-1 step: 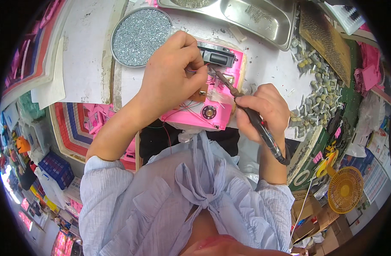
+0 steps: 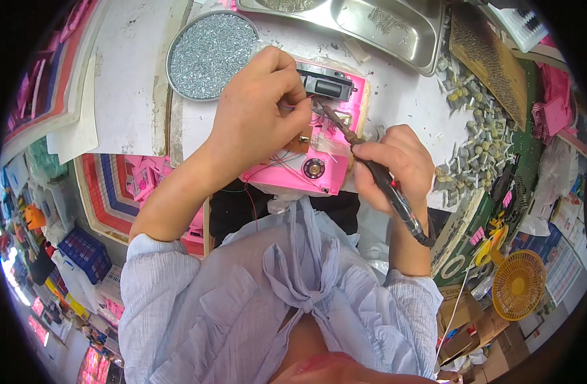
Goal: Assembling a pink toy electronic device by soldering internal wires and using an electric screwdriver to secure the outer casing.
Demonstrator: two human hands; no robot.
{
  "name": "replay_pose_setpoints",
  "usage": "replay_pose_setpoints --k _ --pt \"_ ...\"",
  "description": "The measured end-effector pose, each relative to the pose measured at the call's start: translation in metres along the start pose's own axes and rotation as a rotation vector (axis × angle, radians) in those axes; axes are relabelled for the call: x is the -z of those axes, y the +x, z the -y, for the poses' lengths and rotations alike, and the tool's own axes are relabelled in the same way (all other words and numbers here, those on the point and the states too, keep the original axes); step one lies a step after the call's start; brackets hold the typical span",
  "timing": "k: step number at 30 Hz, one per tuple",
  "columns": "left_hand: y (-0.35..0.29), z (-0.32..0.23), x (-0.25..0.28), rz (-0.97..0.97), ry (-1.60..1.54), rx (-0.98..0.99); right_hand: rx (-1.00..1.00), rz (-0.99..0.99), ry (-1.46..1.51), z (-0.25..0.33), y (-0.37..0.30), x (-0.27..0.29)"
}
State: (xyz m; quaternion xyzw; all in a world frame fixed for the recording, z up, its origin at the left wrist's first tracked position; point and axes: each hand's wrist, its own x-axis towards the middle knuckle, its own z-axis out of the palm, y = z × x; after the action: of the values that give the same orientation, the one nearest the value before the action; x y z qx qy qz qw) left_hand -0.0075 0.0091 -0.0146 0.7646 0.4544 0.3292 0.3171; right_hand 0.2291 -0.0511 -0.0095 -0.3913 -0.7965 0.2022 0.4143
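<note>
From my end of the feed, I have the pink plastic housing (image 2: 337,168) on the workbench straight ahead of the wearer's chest, between the two hands. The left hand (image 2: 264,105) reaches over its left side, with thumb and forefinger pinching a thin reddish wire (image 2: 287,105) (most of it is hidden from me by the fingers). The right hand (image 2: 399,166) has its fingers wrapped around the dark handle of a soldering iron (image 2: 394,197), which slants up and left so that its tip sits right by the left fingertips; I cannot tell whether it touches anything there.

Along the housing's far edge I see a black-and-silver part (image 2: 325,87). Nearer the wearer are a brown circuit board (image 2: 298,143) and a round black part (image 2: 314,168) with a pale ring, and loose wires trail over the near left edge.

Beyond the left hand, a round metal tray (image 2: 171,75) holds small silvery screws (image 2: 210,54). A divided steel tray (image 2: 415,48) stands at the far side, and small metal cylinders (image 2: 476,131) lie scattered to the right.
</note>
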Motion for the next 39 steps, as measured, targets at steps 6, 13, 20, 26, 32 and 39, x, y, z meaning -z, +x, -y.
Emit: replay_pose_setpoints --k 6,13,20,26,32,39 --pt "-0.002 0.001 -0.001 0.006 -0.011 0.001 0.022 -0.018 0.024 -0.005 0.002 -0.006" --pt "-0.002 0.001 -0.006 -0.052 0.053 -0.043 0.019 -0.045 0.022 -0.006 0.001 -0.007" --pt "-0.005 0.003 -0.010 -0.071 0.107 -0.066 -0.021 -0.075 0.031 -0.003 0.002 -0.007" --pt "-0.006 0.005 -0.014 -0.098 0.129 -0.095 -0.060 -0.079 0.032 0.001 0.001 -0.007" --pt "-0.007 0.004 -0.016 -0.102 0.128 -0.084 -0.023 -0.080 0.039 0.002 -0.002 -0.004" --pt "-0.007 0.003 -0.018 -0.139 0.125 -0.079 -0.027 -0.116 0.044 0.010 -0.013 0.015"
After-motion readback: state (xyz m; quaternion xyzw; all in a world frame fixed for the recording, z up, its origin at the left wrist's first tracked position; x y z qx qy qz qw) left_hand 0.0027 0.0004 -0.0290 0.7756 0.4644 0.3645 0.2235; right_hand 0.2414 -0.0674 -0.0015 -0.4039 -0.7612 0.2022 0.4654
